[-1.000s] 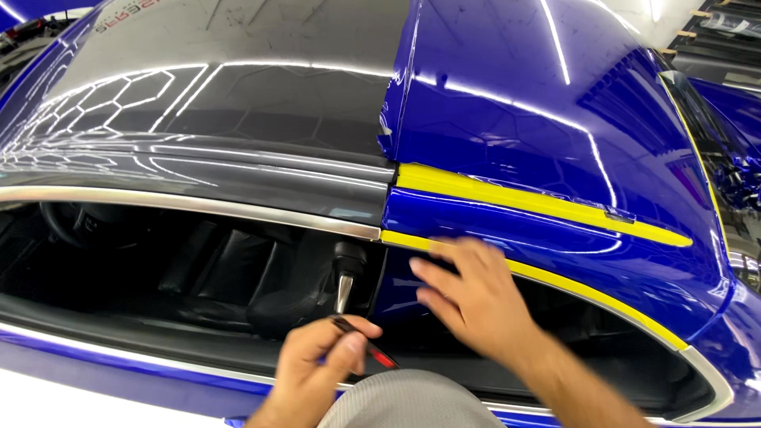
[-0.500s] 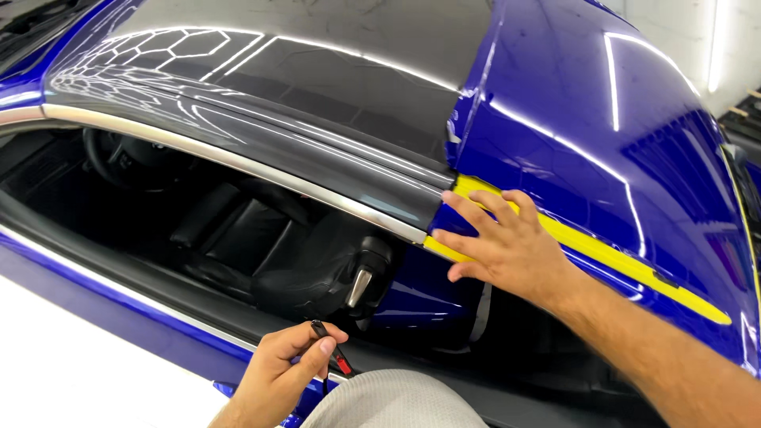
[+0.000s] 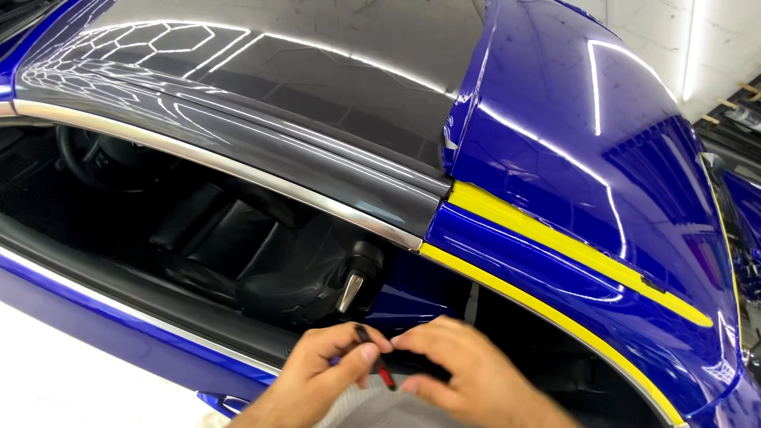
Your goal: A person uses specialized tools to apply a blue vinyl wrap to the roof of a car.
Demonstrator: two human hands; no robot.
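Note:
My left hand (image 3: 321, 380) pinches a small black tool with a red tip (image 3: 375, 358) between thumb and fingers, low in the view in front of the open car window. My right hand (image 3: 468, 376) sits right beside it, its fingertips touching the upper end of the tool. Both hands hover over a grey cloth-like shape (image 3: 372, 408) at the bottom edge. Above them is a glossy blue car body (image 3: 555, 143) with two yellow tape stripes (image 3: 571, 246) running down to the right.
A black glossy roof panel (image 3: 301, 71) with a chrome trim strip (image 3: 238, 170) spans the upper left. Through the window opening I see black leather seats (image 3: 261, 261). The blue door sill (image 3: 95, 317) runs along the lower left.
My right hand has left the yellow stripe on the blue panel and come down to meet my left hand at the small tool. The view has shifted slightly.

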